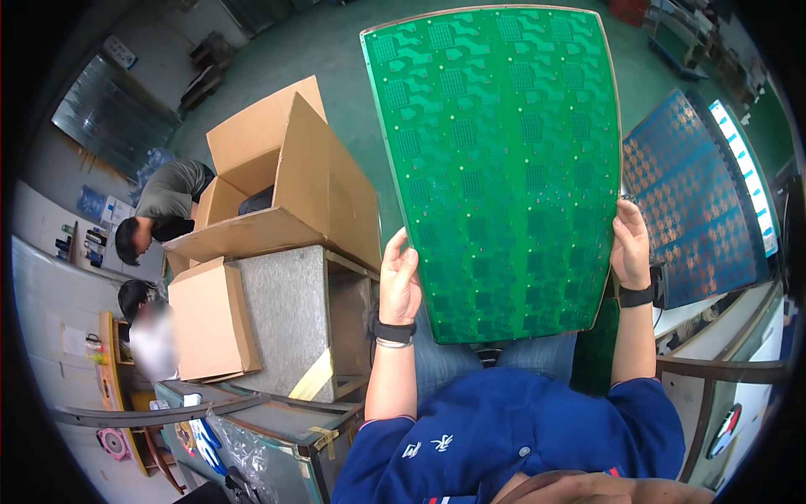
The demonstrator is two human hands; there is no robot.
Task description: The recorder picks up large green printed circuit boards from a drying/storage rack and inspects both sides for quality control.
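Observation:
A large green circuit board panel (pixel 504 185), printed with rows of repeated patterns, is held up in front of me over my lap. My left hand (pixel 400 281) grips its left edge, thumb upward near the rim. On the opposite edge, my right hand (pixel 630 244) grips the panel at about the same height. The fingers behind the panel are hidden. Just past my right hand, a dark blue panel with copper-coloured patterns (pixel 693 202) leans at a slant.
An open cardboard box (pixel 336 176) stands at the left, by a grey-topped cabinet (pixel 281 311) carrying a smaller carton (pixel 210 323). Two people (pixel 172 197) are at the far left. A metal rail (pixel 722 370) runs at the right. Clear plastic wrap (pixel 252 445) lies lower left.

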